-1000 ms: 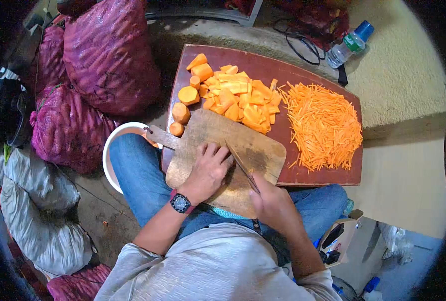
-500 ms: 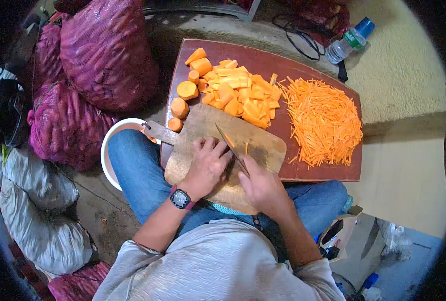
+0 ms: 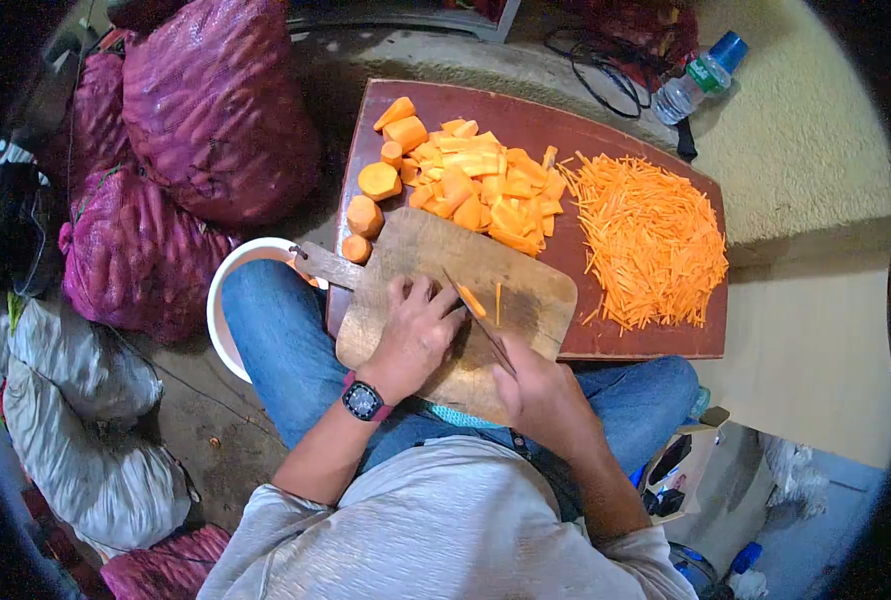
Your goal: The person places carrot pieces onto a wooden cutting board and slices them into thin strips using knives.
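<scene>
Head view. Left hand [image 3: 417, 335]: flat on the board [image 3: 435, 262], fingers curled over a carrot piece, mostly hidden beneath them. Right hand [image 3: 542, 397]: closed round the handle of a knife [image 3: 477, 315], blade angled across the board beside the left fingertips. Two thin carrot strips [image 3: 483, 299] lie just past the blade. Chunks [image 3: 465, 185] and shreds [image 3: 650, 240] heaped on the red tray [image 3: 625, 345] beyond. White bowl [image 3: 227, 300] at the left knee.

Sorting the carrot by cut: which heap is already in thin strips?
The shredded carrot pile at the red board's right end; the chunk pile beside it is thick pieces.
</scene>
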Motion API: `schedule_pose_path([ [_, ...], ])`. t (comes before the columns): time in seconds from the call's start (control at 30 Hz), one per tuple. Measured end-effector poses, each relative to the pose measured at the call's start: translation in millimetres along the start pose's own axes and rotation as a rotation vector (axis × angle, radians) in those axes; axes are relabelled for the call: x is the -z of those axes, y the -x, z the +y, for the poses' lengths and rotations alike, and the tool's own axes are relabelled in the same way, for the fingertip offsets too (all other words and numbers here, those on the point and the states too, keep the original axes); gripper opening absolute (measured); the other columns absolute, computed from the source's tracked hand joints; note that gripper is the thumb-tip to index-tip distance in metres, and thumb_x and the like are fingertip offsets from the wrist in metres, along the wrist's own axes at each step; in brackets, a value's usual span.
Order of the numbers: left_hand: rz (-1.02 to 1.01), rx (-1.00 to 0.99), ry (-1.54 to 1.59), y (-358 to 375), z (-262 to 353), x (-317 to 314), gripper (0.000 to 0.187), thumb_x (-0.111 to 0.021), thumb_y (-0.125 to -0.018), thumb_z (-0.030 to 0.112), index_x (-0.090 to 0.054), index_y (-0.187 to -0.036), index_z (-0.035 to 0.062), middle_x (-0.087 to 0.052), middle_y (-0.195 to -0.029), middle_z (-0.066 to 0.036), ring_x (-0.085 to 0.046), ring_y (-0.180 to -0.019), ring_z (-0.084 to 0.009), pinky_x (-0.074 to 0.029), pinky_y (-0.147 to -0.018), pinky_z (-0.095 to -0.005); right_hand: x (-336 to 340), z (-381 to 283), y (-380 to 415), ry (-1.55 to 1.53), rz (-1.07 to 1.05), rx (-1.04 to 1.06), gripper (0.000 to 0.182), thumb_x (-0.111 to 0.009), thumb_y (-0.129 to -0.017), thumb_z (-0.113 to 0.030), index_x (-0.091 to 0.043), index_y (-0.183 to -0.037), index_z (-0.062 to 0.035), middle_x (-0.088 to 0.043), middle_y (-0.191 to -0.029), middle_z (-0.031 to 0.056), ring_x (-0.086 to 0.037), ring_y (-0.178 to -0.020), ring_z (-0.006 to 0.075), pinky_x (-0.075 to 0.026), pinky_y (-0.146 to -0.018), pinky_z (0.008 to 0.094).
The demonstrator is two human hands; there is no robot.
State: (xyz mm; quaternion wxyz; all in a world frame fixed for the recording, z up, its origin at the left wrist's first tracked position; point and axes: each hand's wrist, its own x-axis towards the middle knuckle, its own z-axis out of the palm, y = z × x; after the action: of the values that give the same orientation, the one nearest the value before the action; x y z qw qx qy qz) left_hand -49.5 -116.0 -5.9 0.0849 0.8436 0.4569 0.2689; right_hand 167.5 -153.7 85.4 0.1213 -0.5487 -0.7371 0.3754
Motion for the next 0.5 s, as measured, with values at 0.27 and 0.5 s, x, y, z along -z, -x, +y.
schedule_pose_path([
  [0.27, -0.020, 0.043, 0.035, -2.9, 2.4, 8.1, 0.023, -0.067, -0.086, 0.011, -0.082, -0.102, 0.0064, -0.067, -0.111, -0.009, -0.059, -0.114, -0.0308, -0.038, -0.108, -0.0535, -5.5, -2.4, -15.3, 0.004, -0.044, -0.044, 0.037, -0.063, -0.104, -0.017, -0.055, -0.138, -0.0040, -0.072, -0.104, 0.0331, -0.070, -0.097, 0.0546, -0.056, -0.080, 0.0612],
  [0.5, -0.028, 0.026, 0.007, 5.4, 1.7, 5.4, 0.025, -0.065, -0.086, 0.013, -0.082, -0.104, 0.0048, -0.067, -0.114, -0.010, -0.059, -0.114, -0.0311, -0.038, -0.112, -0.0552, -11.5, -4.5, -2.9, 0.019, -0.009, -0.079, 0.034, -0.064, -0.104, -0.014, -0.056, -0.136, -0.0044, -0.072, -0.103, 0.0328, -0.070, -0.096, 0.0543, -0.055, -0.079, 0.0618],
])
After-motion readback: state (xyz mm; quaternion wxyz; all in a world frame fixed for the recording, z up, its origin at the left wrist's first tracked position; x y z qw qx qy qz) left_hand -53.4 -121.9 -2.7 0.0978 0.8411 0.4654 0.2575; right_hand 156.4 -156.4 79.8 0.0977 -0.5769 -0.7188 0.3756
